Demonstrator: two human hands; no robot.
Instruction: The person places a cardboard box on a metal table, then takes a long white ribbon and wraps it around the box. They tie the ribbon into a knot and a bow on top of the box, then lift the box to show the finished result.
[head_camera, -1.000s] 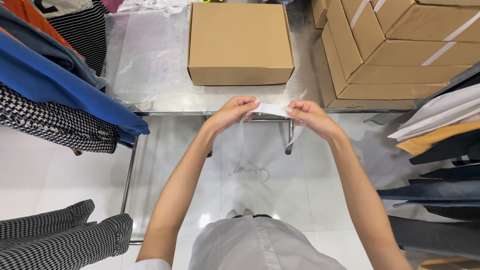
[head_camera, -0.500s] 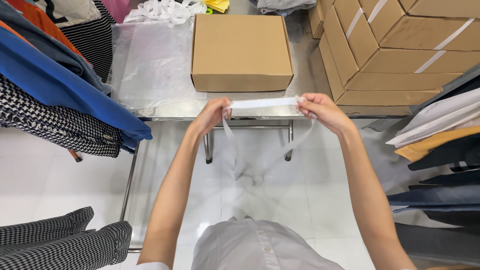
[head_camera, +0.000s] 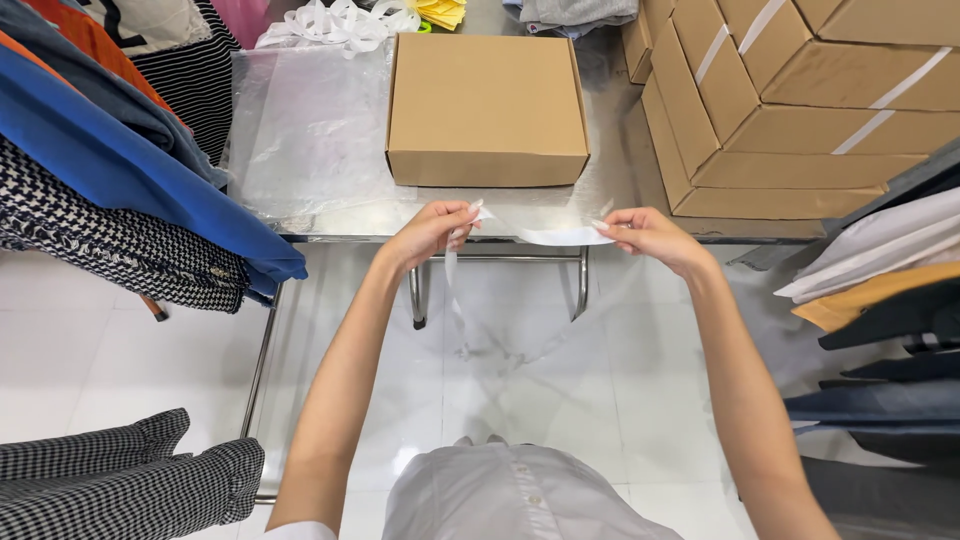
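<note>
Strip (head_camera: 555, 235) now sags | both hands, left (head_camera: 432, 232), right (head_camera: 652, 238), pinch its ends

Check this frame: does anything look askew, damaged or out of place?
Nothing stands out. Left hand and right hand hold a clear plastic bag by its white strip; the closed cardboard box sits square on the metal table.

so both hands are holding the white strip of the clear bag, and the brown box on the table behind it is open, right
Not quite: the brown box is closed, its lid flat, as the head view shows. The rest holds: the left hand and right hand hold the white strip of the clear bag.
</note>
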